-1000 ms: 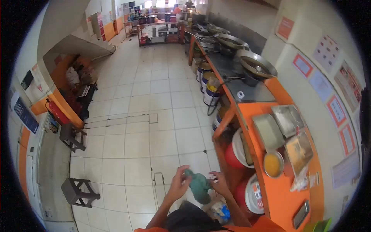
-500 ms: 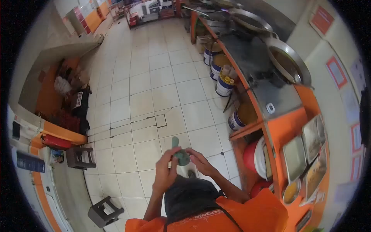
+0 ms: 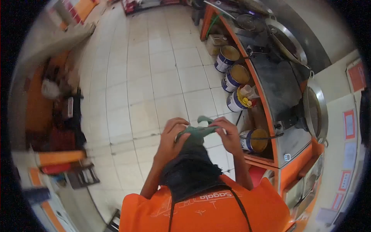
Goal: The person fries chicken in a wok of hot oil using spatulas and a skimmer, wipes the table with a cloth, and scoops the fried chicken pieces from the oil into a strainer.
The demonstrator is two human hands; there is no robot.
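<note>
beside the stove counter (image 3: 280, 81), on its open-floor side, a green fabric item (image 3: 195, 133) is being held up in front of the body. it is being drawn out more broadly between the hands than half a second ago, when it was being kept bunched, and a curved part is now being arched above it. both hands are thereby being kept occupied, and the fabric is seemingly being opened or straightened.

by the left hand (image 3: 172, 137), farther from the stove counter, the near edge is being gripped with fingers bent and narrowly closed. by the right hand (image 3: 228, 135), nearer the stove counter, the other end is being pinched narrowly between thumb and fingers. how the fabric is being folded inside the grip cannot be told.

one green item is being counted, and two hands. under the stove counter, four open pails (image 3: 223, 65) are being kept in a row, the last being set slightly apart. on its top and along its edge, at least three wide pans (image 3: 321, 110) are being supported. across the tiled floor (image 3: 116, 116) from the stove counter, one dark stool (image 3: 82, 176) is being shown, with possibly a second being cut off by the view's lower edge. beside the stove counter, one black apron (image 3: 187, 168) is being worn over one orange shirt (image 3: 220, 216).
</note>
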